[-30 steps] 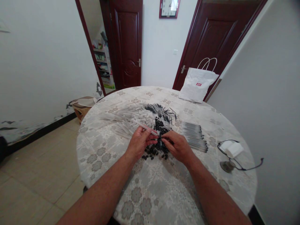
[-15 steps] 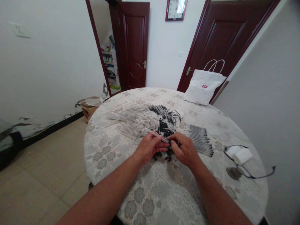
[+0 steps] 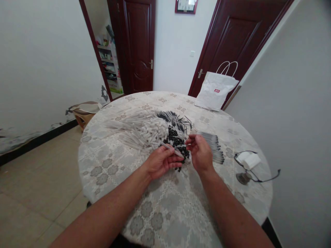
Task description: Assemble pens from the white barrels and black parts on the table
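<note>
My left hand [image 3: 161,161] is closed on a clear pen barrel [image 3: 169,147], pinched between thumb and fingers and slanting down to the right. Just right of it is my right hand [image 3: 200,151], raised a little, fingers curled together; whatever they hold, if anything, is too small to name. Beneath and beyond both hands lies a heap of small black pen caps [image 3: 176,137]. A large pile of clear pen barrels [image 3: 137,129] spreads to the left. Dark-tipped refills [image 3: 174,119] lie behind the caps. Beside my right hand is a row of black-ended pens [image 3: 213,143].
Everything lies on a round table with a patterned lace cloth [image 3: 155,220]. Eyeglasses [image 3: 254,179], folded white tissue [image 3: 248,160] and a dark round object [image 3: 243,178] are at the right. A white paper bag [image 3: 216,91] stands at the back right.
My right hand has drawn away from the barrel's end and turned, its fingers now higher and apart from my left hand. My left hand keeps the barrel. The view has shifted right.
</note>
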### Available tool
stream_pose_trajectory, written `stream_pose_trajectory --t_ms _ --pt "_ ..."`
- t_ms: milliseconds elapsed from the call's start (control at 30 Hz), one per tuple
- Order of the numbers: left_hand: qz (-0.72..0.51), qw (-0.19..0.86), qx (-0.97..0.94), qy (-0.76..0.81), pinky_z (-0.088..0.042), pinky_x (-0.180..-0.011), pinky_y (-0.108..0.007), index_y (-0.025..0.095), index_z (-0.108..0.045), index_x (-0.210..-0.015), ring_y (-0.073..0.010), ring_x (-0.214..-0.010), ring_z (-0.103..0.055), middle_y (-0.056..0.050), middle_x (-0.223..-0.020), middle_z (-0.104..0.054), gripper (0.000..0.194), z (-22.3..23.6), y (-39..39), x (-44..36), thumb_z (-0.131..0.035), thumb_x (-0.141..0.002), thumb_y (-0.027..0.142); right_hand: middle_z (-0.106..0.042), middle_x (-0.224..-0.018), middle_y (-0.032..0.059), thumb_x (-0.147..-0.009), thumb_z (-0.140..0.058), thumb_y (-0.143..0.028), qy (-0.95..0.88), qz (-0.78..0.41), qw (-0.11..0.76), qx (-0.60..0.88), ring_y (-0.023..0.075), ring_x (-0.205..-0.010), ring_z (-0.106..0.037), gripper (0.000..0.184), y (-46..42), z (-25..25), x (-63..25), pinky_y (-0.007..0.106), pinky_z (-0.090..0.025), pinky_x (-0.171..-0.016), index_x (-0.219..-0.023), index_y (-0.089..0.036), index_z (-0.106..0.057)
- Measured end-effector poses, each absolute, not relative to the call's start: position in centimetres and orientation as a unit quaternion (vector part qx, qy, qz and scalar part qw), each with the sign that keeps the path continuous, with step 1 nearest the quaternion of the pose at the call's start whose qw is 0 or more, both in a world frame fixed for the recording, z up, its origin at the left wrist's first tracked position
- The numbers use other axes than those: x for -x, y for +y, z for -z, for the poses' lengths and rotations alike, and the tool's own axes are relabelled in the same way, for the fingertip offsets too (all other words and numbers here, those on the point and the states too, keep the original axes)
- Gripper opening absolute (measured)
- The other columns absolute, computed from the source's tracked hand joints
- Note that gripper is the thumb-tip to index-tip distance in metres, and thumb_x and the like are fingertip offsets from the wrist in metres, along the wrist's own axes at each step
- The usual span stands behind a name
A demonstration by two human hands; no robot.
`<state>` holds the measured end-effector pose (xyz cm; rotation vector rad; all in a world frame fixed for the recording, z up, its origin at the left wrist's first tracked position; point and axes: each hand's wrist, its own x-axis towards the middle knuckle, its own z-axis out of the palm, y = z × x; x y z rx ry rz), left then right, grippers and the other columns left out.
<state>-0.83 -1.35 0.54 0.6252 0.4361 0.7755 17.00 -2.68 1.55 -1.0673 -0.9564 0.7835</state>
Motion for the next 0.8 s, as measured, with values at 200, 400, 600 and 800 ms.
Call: stream_pose_trajectory --t_ms 200,400,600,800 --pt "-0.462 0.832 -0.203 0.229 -0.064 -0.068 -0.03 0.018 -0.065 -0.091 -0.017 -0.076 -0.076 -0.003 -0.083 -0.076 0.013 -2.2 0.4 2.7 -0.065 -0.096 0.031 -0.074 -0.09 0.0061 -0.089 -0.06 -0.034 -0.579 -0.11 0.419 0.691 0.021 -0.081 -0.066 0.02 -2.3 -2.8 -23.7 0.032 -0.048 -0.077 -0.095 -0.019 -0.071" --pt "-0.478 0.826 -0.199 0.224 -0.064 -0.07 -0.03 0.018 -0.065 -0.089 -0.0175 -0.08 -0.077 -0.003 -0.085 -0.078 0.014 -2.4 0.5 2.7 -0.061 -0.098 0.028 -0.078 -0.097 0.0051 -0.089 -0.062 -0.022 -0.692 -0.105 0.141 0.7 0.0196 -0.091 -0.069 0.017 -2.8 -2.4 -25.0 0.026 -0.044 -0.08 -0.096 -0.021 -0.077" --pt "-0.489 0.82 -0.215 0.203 -0.065 -0.073 -0.032 0.015 -0.065 -0.092 -0.0206 -0.084 -0.078 -0.006 -0.09 -0.079 0.009 -2.0 0.6 2.6 -0.062 -0.097 0.022 -0.078 -0.105 0.0082 -0.09 -0.061 -0.024 -0.714 -0.112 0.044 0.69 0.0211 -0.095 -0.069 0.022 -3.3 -2.8 -23.0 0.026 -0.042 -0.078 -0.104 -0.022 -0.078" --pt "-0.492 0.821 -0.215 0.192 -0.065 -0.074 -0.033 0.015 -0.066 -0.092 -0.0223 -0.087 -0.079 -0.008 -0.09 -0.079 0.008 -2.0 0.7 2.6 -0.063 -0.097 0.022 -0.078 -0.109 0.0089 -0.089 -0.057 -0.017 -0.721 -0.085 -0.018 0.687 0.0241 -0.103 -0.069 0.029 -3.2 -2.4 -21.8 0.028 -0.041 -0.081 -0.106 -0.025 -0.078"
